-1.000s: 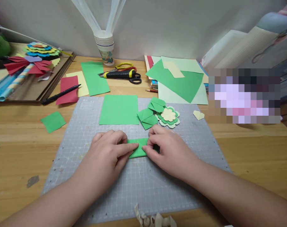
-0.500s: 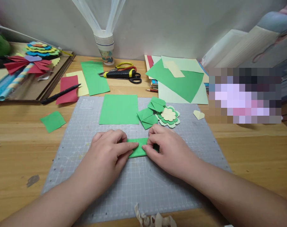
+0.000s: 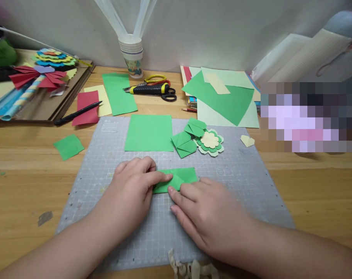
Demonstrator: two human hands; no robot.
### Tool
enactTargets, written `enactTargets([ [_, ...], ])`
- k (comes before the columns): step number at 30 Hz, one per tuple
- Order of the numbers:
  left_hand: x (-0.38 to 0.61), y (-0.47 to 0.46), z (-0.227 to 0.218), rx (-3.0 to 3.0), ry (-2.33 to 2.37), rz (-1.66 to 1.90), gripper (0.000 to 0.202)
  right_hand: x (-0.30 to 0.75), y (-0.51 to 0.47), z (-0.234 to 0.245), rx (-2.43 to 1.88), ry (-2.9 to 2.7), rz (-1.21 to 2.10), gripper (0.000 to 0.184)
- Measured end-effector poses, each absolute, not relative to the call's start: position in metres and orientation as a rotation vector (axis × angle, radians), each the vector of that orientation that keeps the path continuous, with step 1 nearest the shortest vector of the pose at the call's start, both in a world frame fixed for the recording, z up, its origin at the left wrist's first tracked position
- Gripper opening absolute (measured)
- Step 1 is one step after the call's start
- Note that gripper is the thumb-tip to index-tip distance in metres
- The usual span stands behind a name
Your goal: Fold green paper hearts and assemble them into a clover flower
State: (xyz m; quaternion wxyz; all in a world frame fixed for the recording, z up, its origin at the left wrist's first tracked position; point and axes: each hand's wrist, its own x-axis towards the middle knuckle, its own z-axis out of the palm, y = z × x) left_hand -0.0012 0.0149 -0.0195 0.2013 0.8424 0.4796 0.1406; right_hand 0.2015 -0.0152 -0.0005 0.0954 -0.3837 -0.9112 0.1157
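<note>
A folded strip of green paper [image 3: 189, 175] lies flat on the cutting mat [image 3: 112, 248], with creases across its middle. My left hand [image 3: 136, 184] covers its left end and holds it down, index finger stretched onto the paper and the other fingers curled. Over the lower right edge rests my right hand [image 3: 206, 211], its fingers extended and touching the paper, the thumb apart on the mat. Beyond the strip lie a flat green square [image 3: 149, 133], two folded green paper pieces [image 3: 184, 144] and a layered paper flower [image 3: 210, 140].
A utility knife [image 3: 148, 89] and scissors [image 3: 171, 95] lie behind the mat, near paper cups [image 3: 133, 64] holding clear strips. A black pen [image 3: 78, 113] crosses red paper at left. Stacked sheets [image 3: 222, 100] sit back right; a cream paper heart [image 3: 247, 140] lies right.
My right hand has let go of the strip's right end and moved down and toward me, its fingers now along the lower edge. My left hand stays on the left end.
</note>
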Motion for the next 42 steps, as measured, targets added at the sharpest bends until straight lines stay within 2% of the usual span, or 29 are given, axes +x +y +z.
enactTargets([
  [9,-0.003,0.017,-0.022,2.34,1.337,0.412,0.041,0.18,-0.025,-0.011,-1.123,-2.768,0.279,0.04],
  [15,-0.003,0.017,-0.022,2.321,1.36,0.386,0.043,0.174,-0.027,-0.006,-1.18,-2.834,0.332,0.03],
  [19,-0.003,0.016,-0.022,2.308,1.346,0.393,0.041,0.185,-0.034,-0.003,-1.196,-2.74,0.278,0.044],
  [22,-0.002,0.016,-0.022,2.313,1.342,0.398,0.042,0.189,-0.037,0.0,-1.329,-2.772,0.231,0.046],
  [30,-0.002,0.017,-0.022,2.327,1.34,0.386,0.043,0.187,-0.029,0.019,-1.688,-3.011,0.52,0.05],
  [39,-0.002,0.016,-0.02,2.309,1.34,0.385,0.045,0.201,-0.028,0.022,-1.842,-2.934,0.426,0.038],
  [42,-0.001,0.015,-0.017,2.322,1.333,0.378,0.036,0.203,-0.022,0.023,-1.905,-2.853,0.385,0.038],
])
